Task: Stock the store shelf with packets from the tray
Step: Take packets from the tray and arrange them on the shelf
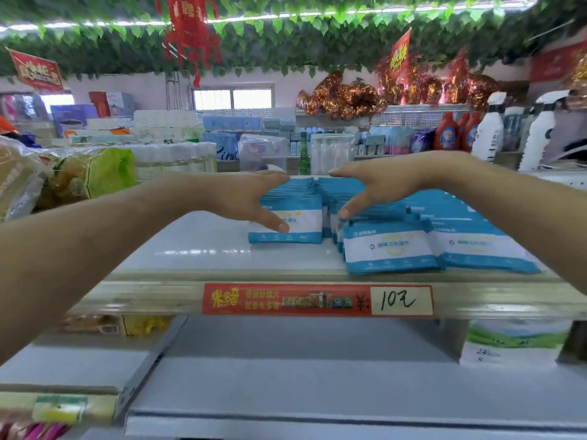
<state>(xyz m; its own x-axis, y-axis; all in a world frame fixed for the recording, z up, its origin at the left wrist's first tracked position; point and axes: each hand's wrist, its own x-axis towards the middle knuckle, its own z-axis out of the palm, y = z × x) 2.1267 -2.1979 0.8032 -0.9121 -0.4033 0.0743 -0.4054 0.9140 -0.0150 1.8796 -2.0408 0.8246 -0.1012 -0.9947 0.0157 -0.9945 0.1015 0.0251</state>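
"Packets [389,249] first: where are they?"

"All on the top shelf [190,246], blue and white, gathered right of its middle. I see a left stack [298,217], a narrow row packed just beside it, then two flatter stacks at the front right, which come close to the shelf lip."

"And the hands?"

"Both spread, nothing pinched. I have the left hand [241,198] arched over the left stack, with the thumb on its front face and the fingers stretched across the top towards the back. The right hand [381,182] mirrors it over the middle row, thumb tip touching the packets' upper edge, fingers straight. The two sets of fingertips are near each other but apart."

"Room to move?"

"White shelf surface runs left of the stacks as far as some bagged goods [92,173]. The front lip carries a red price strip [317,300] with a handwritten 10. Below it is the lower shelf [286,369], with a green-and-white carton [514,341] at its right. Behind the packets stand a green bottle [304,154] and clear boxes [263,150]; I cannot tell what they hold."
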